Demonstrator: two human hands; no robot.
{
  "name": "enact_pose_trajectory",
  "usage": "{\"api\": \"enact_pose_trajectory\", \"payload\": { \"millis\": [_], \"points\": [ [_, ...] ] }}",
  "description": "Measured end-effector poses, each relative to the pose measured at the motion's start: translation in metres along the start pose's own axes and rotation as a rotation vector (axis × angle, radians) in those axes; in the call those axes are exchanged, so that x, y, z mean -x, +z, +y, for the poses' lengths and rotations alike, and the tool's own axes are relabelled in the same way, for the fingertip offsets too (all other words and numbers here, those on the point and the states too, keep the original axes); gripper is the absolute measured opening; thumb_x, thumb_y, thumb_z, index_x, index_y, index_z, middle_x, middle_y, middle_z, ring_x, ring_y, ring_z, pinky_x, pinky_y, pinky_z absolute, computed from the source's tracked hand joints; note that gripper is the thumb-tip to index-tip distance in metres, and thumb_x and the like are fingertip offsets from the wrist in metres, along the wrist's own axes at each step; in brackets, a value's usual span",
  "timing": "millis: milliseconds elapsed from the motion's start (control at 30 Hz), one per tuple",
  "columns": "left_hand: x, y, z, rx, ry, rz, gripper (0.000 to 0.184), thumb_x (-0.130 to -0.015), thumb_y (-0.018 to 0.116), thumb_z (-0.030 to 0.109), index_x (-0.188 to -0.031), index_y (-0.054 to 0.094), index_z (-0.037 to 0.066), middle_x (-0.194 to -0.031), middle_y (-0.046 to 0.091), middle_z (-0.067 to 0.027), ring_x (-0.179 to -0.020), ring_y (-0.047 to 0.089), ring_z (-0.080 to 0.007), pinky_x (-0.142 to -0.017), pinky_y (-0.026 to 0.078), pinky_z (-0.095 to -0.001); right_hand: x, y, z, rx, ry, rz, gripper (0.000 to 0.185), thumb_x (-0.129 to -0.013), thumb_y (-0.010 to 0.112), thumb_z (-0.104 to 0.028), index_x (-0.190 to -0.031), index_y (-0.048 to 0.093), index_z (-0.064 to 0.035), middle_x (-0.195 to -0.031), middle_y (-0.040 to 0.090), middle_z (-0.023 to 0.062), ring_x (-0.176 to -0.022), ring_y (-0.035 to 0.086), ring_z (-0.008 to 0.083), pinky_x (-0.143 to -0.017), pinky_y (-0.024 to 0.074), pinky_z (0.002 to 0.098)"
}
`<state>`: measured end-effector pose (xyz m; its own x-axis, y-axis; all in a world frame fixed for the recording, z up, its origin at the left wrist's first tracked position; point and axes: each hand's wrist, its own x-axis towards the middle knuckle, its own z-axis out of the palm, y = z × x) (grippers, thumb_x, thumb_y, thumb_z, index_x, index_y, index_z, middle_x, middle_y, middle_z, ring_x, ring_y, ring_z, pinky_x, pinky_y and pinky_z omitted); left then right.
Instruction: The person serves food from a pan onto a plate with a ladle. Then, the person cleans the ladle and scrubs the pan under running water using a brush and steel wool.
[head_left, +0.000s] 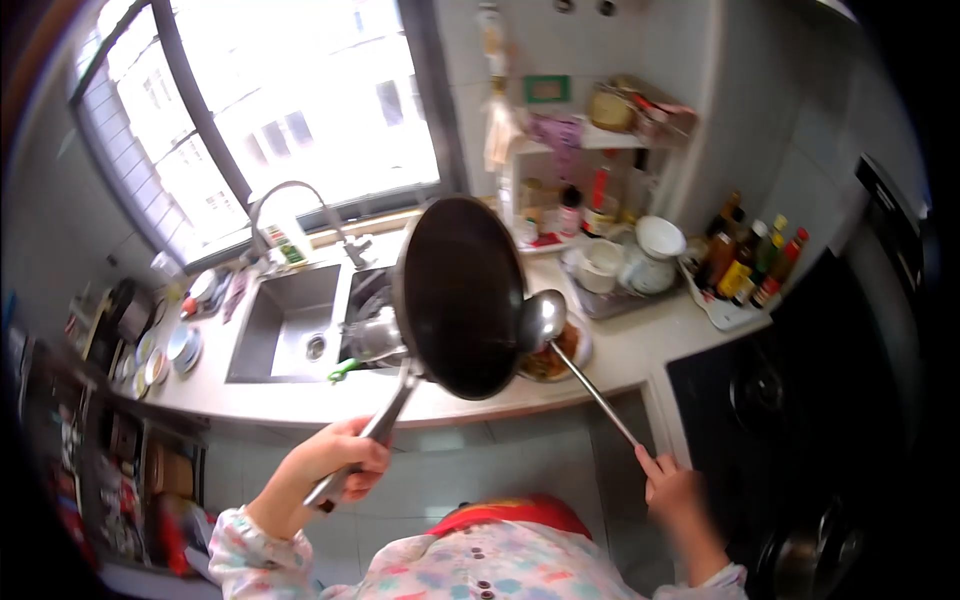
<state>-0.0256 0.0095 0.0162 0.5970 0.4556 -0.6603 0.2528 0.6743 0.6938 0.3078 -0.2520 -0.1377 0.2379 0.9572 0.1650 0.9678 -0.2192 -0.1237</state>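
Observation:
My left hand is closed around the metal handle of a dark wok, which is raised and tilted on its side above the counter. My right hand, partly smeared by motion, grips the long handle of a metal ladle. The ladle's bowl is at the right rim of the wok; I cannot tell whether they touch. Below the ladle, a plate of cooked food sits on the counter, partly hidden by wok and ladle.
A steel sink with a tall faucet lies to the left, bowls beyond it. On the right are a tray of bottles, white containers and a black stove. A small shelf stands against the wall.

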Motion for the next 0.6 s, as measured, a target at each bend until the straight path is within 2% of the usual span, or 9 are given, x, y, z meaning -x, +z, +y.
{"api": "enact_pose_trajectory", "payload": {
  "millis": [67,133,167,233,333,433,467,500,600],
  "points": [
    [-0.008,-0.013,-0.004,-0.006,0.017,-0.073,0.020,-0.070,0.058,0.007,-0.082,0.042,0.007,-0.055,0.039,0.0006,-0.038,0.039,-0.0070,-0.031,0.032,-0.0216,-0.016,0.016,-0.016,0.114,-0.067,-0.022,0.048,-0.074,0.062,-0.008,-0.121,0.055,-0.0125,-0.073,0.049,0.0087,-0.059,0.053,0.0256,-0.052,0.0420,0.0368],
    [-0.016,-0.026,-0.004,-0.013,0.059,-0.095,0.020,-0.070,0.059,0.008,-0.082,0.043,0.008,-0.056,0.040,0.0008,-0.039,0.040,-0.0067,-0.031,0.031,-0.0217,-0.043,0.034,-0.026,-0.095,0.093,-0.181,0.021,-0.085,0.049,-0.008,-0.103,0.059,-0.0054,-0.080,0.055,0.0131,-0.065,0.054,0.0296,-0.059,0.0456,0.0389],
    [-0.012,-0.031,-0.003,-0.018,0.065,-0.100,0.020,-0.070,0.059,0.008,-0.081,0.043,0.008,-0.057,0.040,0.0004,-0.039,0.040,-0.0073,-0.031,0.032,-0.0221,-0.038,0.042,-0.029,-0.069,0.101,-0.102,0.018,-0.087,0.048,-0.011,-0.099,0.059,-0.0046,-0.081,0.056,0.0132,-0.067,0.055,0.0295,-0.061,0.0458,0.0391],
    [-0.015,-0.043,-0.008,-0.001,0.087,-0.138,0.020,-0.071,0.060,0.009,-0.081,0.042,0.009,-0.058,0.041,-0.0010,-0.039,0.041,-0.0084,-0.031,0.033,-0.0232,-0.021,0.032,-0.020,0.011,0.041,0.067,0.020,-0.085,0.049,-0.010,-0.101,0.059,-0.0056,-0.082,0.057,0.0121,-0.067,0.055,0.0282,-0.060,0.0452,0.0380],
    [-0.018,-0.060,-0.025,0.117,0.096,-0.189,0.021,-0.073,0.057,0.006,-0.085,0.040,0.005,-0.056,0.042,-0.0027,-0.036,0.041,-0.0083,-0.028,0.033,-0.0220,0.009,-0.020,-0.009,0.140,-0.169,0.298,0.045,-0.074,0.055,-0.001,-0.118,0.059,-0.0110,-0.082,0.056,0.0084,-0.058,0.054,0.0249,-0.050,0.0431,0.0345],
    [-0.010,-0.086,-0.039,0.191,0.127,-0.254,0.021,-0.073,0.059,0.009,-0.085,0.041,0.006,-0.057,0.041,-0.0013,-0.037,0.041,-0.0079,-0.030,0.034,-0.0220,-0.006,-0.016,-0.032,0.088,-0.098,0.239,0.037,-0.068,0.055,-0.001,-0.104,0.062,-0.0038,-0.095,0.059,0.0217,-0.062,0.059,0.0348,-0.053,0.0485,0.0405],
    [-0.005,-0.095,-0.044,0.212,0.126,-0.280,0.022,-0.073,0.059,0.011,-0.085,0.042,0.006,-0.058,0.041,-0.0011,-0.038,0.041,-0.0081,-0.030,0.034,-0.0223,-0.022,-0.013,-0.055,-0.027,-0.153,0.314,0.031,-0.073,0.060,0.004,-0.103,0.063,-0.0024,-0.085,0.061,0.0195,-0.066,0.060,0.0346,-0.056,0.0491,0.0392],
    [0.004,-0.102,-0.050,0.268,0.148,-0.287,0.021,-0.075,0.059,0.009,-0.086,0.041,0.005,-0.058,0.040,-0.0002,-0.038,0.040,-0.0075,-0.030,0.033,-0.0215,-0.027,0.007,-0.065,-0.205,-0.045,0.255,0.026,-0.074,0.061,-0.001,-0.099,0.061,-0.0017,-0.085,0.059,0.0199,-0.070,0.057,0.0377,-0.059,0.0469,0.0421],
    [0.040,-0.122,-0.070,0.434,0.179,-0.230,0.023,-0.076,0.060,0.008,-0.090,0.042,0.003,-0.059,0.040,0.0006,-0.037,0.037,-0.0049,-0.030,0.033,-0.0192,-0.070,0.032,-0.130,-0.392,-0.163,0.167,0.026,-0.079,0.056,-0.005,-0.105,0.057,-0.0007,-0.088,0.059,0.0160,-0.076,0.058,0.0294,-0.067,0.0469,0.0373]
  ]
}}
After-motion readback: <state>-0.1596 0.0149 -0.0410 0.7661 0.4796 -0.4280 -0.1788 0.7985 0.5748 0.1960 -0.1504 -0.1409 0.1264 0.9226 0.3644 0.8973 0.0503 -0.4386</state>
